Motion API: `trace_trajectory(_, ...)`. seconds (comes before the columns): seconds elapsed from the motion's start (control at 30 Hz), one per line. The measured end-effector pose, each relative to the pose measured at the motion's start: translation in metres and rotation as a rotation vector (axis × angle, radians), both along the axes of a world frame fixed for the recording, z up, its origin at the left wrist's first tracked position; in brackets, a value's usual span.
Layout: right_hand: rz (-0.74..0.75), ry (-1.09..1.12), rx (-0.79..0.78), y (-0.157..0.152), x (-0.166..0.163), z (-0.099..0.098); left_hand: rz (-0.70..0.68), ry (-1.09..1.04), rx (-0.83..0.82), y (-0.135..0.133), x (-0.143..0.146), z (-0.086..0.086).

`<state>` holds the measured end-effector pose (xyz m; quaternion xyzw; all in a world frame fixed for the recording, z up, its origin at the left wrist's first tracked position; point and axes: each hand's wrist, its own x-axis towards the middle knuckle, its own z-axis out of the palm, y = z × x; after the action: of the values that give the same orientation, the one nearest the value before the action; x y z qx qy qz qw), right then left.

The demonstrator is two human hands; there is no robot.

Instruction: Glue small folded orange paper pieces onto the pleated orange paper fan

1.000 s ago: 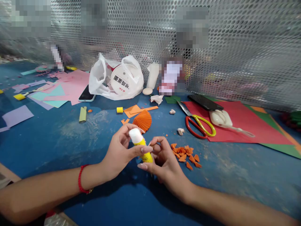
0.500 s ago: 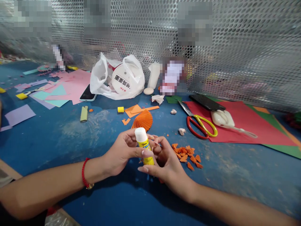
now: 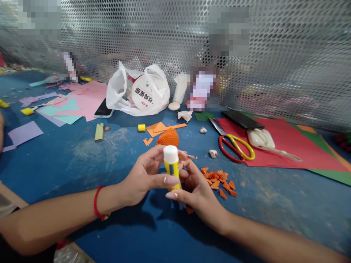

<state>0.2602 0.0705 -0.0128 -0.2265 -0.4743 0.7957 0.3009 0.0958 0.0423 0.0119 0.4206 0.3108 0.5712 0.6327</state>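
Observation:
A yellow glue stick (image 3: 172,168) with a white top stands nearly upright between my hands above the table. My left hand (image 3: 146,175) is closed round it, thumb across its front and fingers behind. My right hand (image 3: 193,186) is closed at its lower part, the thumb near the base. Behind my left fingers lies a pleated orange paper fan (image 3: 168,137), its near end hidden. Many small cut orange paper pieces (image 3: 215,178) are heaped just right of my right hand. A small yellow cap (image 3: 141,127) lies beyond my left hand.
Red-and-yellow-handled scissors (image 3: 233,148) rest partly on red paper (image 3: 290,142) at right, beside a white case (image 3: 260,138) and a black phone (image 3: 242,119). A white plastic bag (image 3: 117,91) stands before the perforated metal screen (image 3: 164,33). A lighter (image 3: 99,132) lies at left.
The glue stick has turned about its length, so its printed label faces away more. It stands straighter and slightly further right. Both hands still hold it.

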Motion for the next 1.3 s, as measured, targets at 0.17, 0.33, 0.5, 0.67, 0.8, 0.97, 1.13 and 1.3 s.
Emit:
trace_trajectory(0.17,0.073,0.035,0.000,-0.002,0.004,0.004,0.042,0.029,-0.065,0.001,-0.003,0.003)
trace_trajectory(0.33,0.046,-0.045,0.008,-0.003,0.002,0.000,0.167,0.157,0.038,0.002,-0.006,0.003)
trace_trajectory(0.5,0.020,-0.090,0.021,-0.003,0.001,-0.005,0.250,0.262,0.161,-0.001,-0.006,0.001)
trace_trajectory(0.67,0.018,-0.099,0.080,0.000,0.002,-0.008,0.240,0.269,0.168,-0.003,-0.003,0.001)
trace_trajectory(0.8,0.067,-0.066,0.091,0.002,0.001,-0.004,0.225,0.217,0.147,-0.003,-0.003,0.002)
trace_trajectory(0.97,0.076,-0.012,0.068,0.002,0.000,0.002,0.164,0.175,0.043,-0.005,-0.005,-0.001)
trace_trajectory(1.13,0.074,-0.028,0.047,0.002,0.001,0.003,0.131,0.170,0.055,-0.005,-0.006,-0.001)
trace_trajectory(1.3,0.154,-0.057,0.105,0.003,0.002,0.004,0.059,0.247,0.103,-0.002,-0.008,-0.002)
